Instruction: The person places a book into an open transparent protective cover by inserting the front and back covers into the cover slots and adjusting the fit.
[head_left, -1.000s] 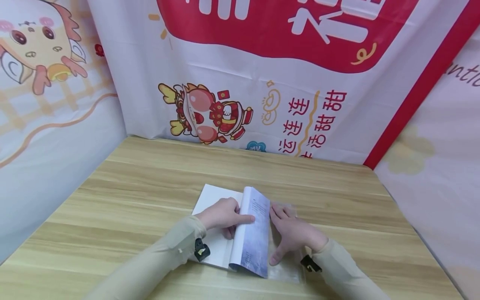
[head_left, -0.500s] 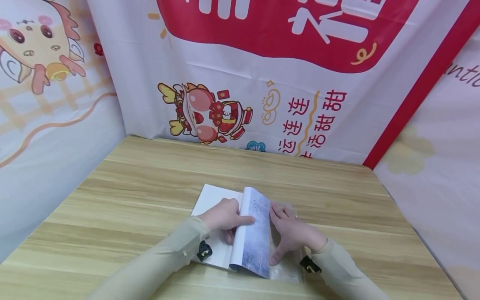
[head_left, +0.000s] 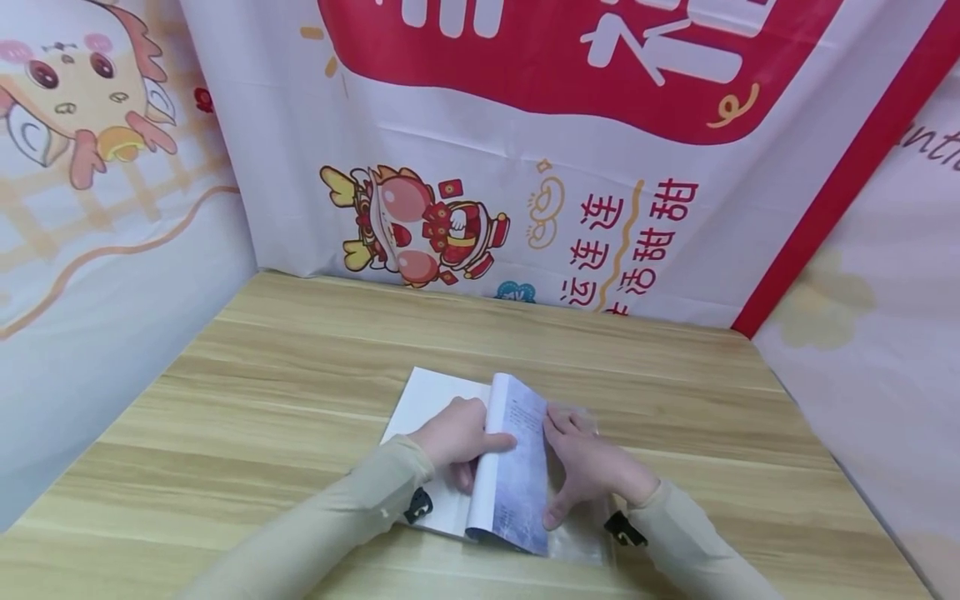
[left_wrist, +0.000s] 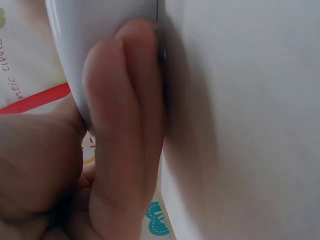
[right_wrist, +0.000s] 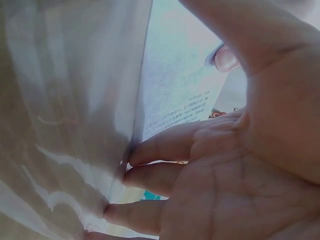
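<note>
A book or booklet with a white page [head_left: 435,400] lies on the table, its bluish printed flap [head_left: 521,467] curved up along a rounded fold. My left hand [head_left: 459,435] grips the rolled part, thumb on top of the flap and fingers curled beneath it; the left wrist view shows two fingers [left_wrist: 120,100] against the white curved surface [left_wrist: 95,20]. My right hand [head_left: 588,467], fingers spread and straight, presses at the flap's right edge on a clear plastic sheet [head_left: 577,542]. In the right wrist view its fingertips touch the plastic [right_wrist: 75,125] beside the printed surface [right_wrist: 175,65].
The wooden table [head_left: 300,350] extends around the book. Behind it hangs a white and red printed cloth [head_left: 465,108], with more printed cloth on the left [head_left: 150,275] and right [head_left: 885,375] sides.
The hands and book sit slightly farther right in the head view, as the whole scene has shifted a little. My left wrist has moved slightly right; both hands keep their places on the book and plastic.
</note>
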